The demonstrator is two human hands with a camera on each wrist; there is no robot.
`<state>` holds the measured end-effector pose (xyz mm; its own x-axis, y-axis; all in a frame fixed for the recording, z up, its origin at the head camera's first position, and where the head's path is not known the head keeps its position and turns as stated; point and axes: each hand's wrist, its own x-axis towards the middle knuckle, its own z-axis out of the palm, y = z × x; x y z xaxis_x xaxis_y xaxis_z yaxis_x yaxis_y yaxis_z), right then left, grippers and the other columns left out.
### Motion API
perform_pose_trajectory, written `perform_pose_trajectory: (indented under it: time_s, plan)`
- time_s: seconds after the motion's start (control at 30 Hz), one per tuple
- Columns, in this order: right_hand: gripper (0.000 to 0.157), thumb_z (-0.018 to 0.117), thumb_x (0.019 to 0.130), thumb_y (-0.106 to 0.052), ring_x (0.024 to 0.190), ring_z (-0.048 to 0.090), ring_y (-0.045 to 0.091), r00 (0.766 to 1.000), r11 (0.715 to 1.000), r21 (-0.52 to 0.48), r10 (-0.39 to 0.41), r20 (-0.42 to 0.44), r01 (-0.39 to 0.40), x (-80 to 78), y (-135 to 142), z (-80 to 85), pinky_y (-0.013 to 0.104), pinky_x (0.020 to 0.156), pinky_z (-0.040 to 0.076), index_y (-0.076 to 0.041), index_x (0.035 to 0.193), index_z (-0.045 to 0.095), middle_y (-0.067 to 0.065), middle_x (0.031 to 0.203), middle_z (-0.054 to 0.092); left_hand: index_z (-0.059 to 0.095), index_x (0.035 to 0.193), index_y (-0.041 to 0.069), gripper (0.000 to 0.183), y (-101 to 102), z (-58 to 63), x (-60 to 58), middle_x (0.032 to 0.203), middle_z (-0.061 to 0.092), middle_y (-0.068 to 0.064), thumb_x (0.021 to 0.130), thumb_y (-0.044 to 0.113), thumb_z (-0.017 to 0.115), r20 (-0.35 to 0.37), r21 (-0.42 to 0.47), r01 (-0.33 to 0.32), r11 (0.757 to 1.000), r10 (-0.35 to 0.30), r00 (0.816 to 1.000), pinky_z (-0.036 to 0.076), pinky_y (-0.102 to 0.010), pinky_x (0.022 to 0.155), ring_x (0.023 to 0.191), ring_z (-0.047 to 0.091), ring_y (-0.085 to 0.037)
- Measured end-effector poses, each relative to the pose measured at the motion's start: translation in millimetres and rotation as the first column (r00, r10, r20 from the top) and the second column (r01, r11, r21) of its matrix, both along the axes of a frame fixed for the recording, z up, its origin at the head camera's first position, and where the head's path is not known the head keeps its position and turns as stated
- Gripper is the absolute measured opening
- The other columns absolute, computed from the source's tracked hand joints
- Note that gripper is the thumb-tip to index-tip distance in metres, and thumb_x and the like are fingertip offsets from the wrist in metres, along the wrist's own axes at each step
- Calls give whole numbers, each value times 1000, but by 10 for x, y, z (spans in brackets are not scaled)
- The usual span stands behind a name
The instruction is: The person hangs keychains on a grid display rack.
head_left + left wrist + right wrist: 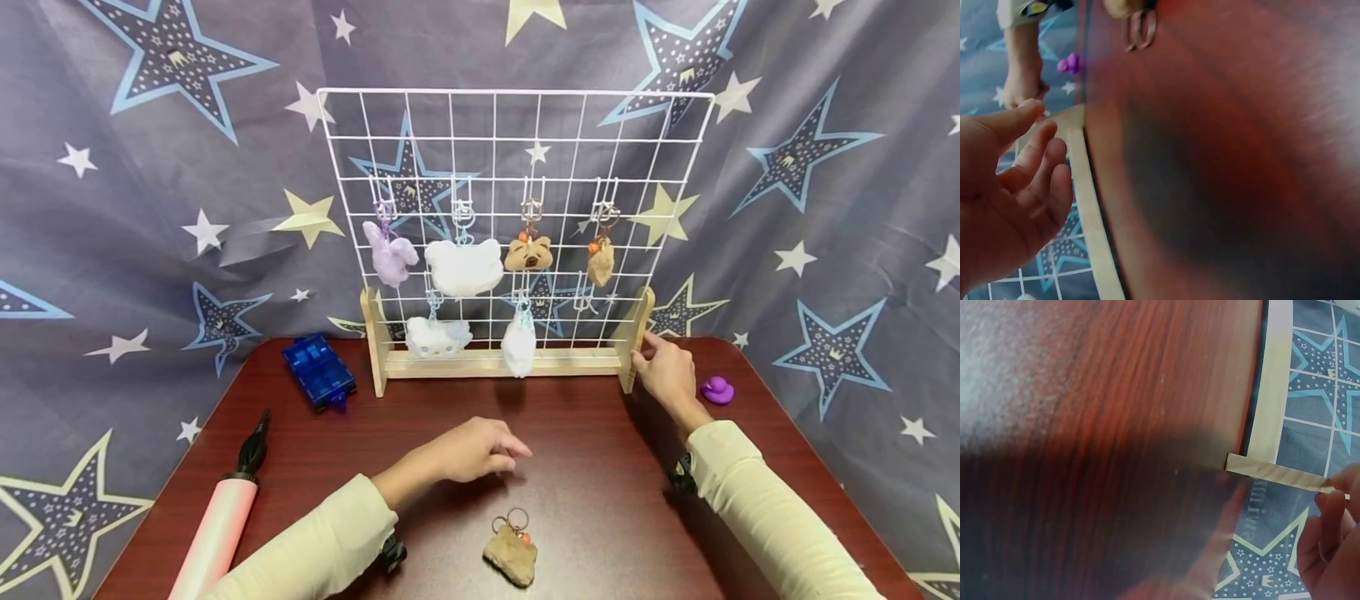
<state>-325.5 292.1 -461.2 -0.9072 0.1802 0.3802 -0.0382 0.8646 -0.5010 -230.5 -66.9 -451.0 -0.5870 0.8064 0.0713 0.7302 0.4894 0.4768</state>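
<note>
A white wire grid display rack (517,92) stands in wooden feet at the back of the table. My right hand (667,371) grips the upright wooden end piece (1282,474) at its right side, with thumb and fingers on it. My left hand (472,450) hovers over the middle of the table, fingers loosely bent and holding nothing. A brown furry keychain (512,554) with metal rings lies near the front, below the left hand. On the rack's hooks hang a purple plush keychain (390,254), a white one (465,268), a brown bear face (529,253) and several others.
At the left lie a blue transparent compartment box (318,371) and a pink and white hand pump (217,533) with a black nozzle. A purple rubber duck (717,390) sits right of the right hand. Behind hangs a grey star-patterned cloth (247,192).
</note>
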Motion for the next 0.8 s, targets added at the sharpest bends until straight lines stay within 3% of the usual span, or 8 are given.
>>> perform_pose_trajectory:
  time_s: [0.37, 0.67, 0.8]
  plan:
    - [47, 67, 93, -23, 97, 72, 46, 1000, 1000, 11, 0, -8, 0, -2, 2, -7, 59, 79, 54, -11, 138, 64, 13, 95, 79, 72, 129, 30, 37, 74, -146, 215, 110, 67, 6, 94, 18, 72, 76, -200, 108, 974, -95, 993, 45, -13, 88, 97, 57, 1]
    - [46, 67, 93, -22, 95, 73, 45, 1000, 1000, 9, 9, -18, -8, -5, -4, -11, 58, 79, 54, -13, 138, 65, 13, 93, 79, 73, 126, 34, 39, 79, -161, 290, 105, 65, 11, 92, 16, 73, 92, -227, 116, 967, -98, 991, 45, -14, 88, 96, 56, 2]
    - [46, 67, 93, -22, 96, 73, 45, 1000, 1000, 6, 3, -18, -3, 0, -4, -10, 59, 79, 54, -13, 138, 65, 12, 94, 79, 73, 125, 36, 39, 79, -191, 299, 103, 65, 12, 91, 17, 74, 64, -240, 109, 965, -96, 993, 45, -14, 85, 95, 55, 3]
